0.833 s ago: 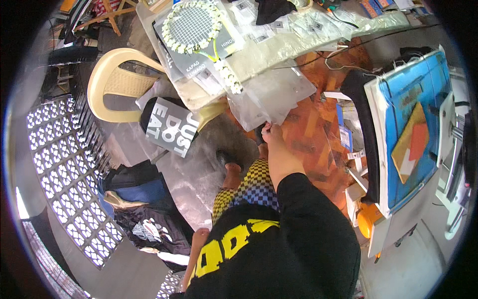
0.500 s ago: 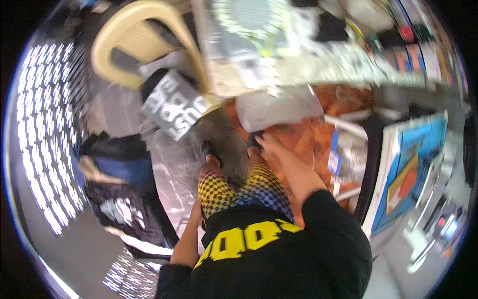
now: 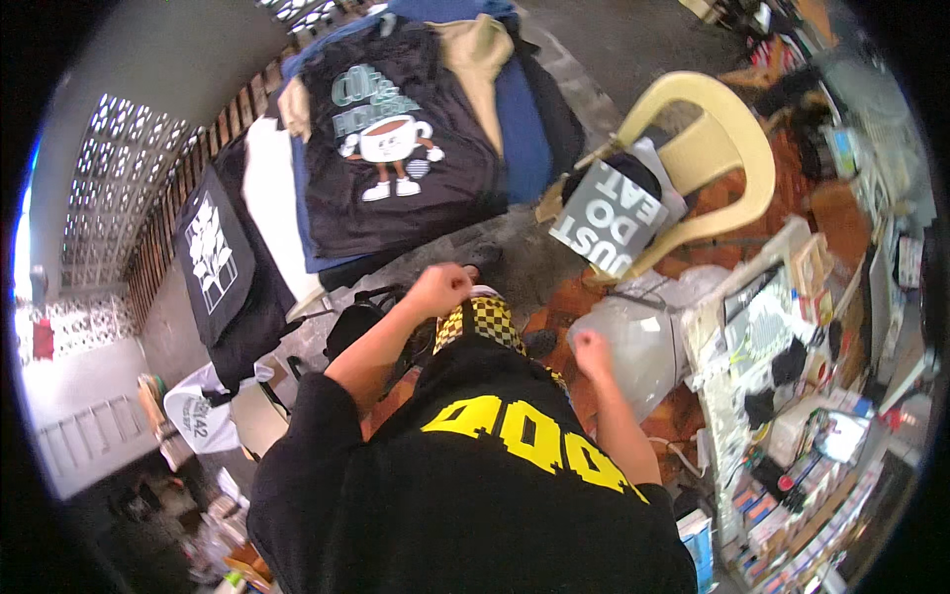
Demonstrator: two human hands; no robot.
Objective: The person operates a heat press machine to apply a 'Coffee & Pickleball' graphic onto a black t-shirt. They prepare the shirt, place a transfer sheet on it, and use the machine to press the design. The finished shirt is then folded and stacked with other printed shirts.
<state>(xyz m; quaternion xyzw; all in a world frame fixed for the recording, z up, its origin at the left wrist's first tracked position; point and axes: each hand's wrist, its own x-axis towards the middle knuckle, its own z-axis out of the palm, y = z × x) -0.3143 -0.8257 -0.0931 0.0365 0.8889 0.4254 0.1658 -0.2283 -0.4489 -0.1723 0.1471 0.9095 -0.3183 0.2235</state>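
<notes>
Head: plastic bag [image 3: 633,346] at right hand [image 3: 592,353]

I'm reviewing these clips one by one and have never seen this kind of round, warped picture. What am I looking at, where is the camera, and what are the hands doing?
The camera is a fisheye worn on a person's head, looking down, so edges bend and the person's own black shirt fills the bottom. The left hand is a closed fist raised over the checkered trousers; whether it holds anything cannot be told. The right hand touches a clear plastic bag. Ahead lies a pile of T-shirts. A cream plastic chair holds a grey printed bag. A cluttered table stands at the right.
</notes>
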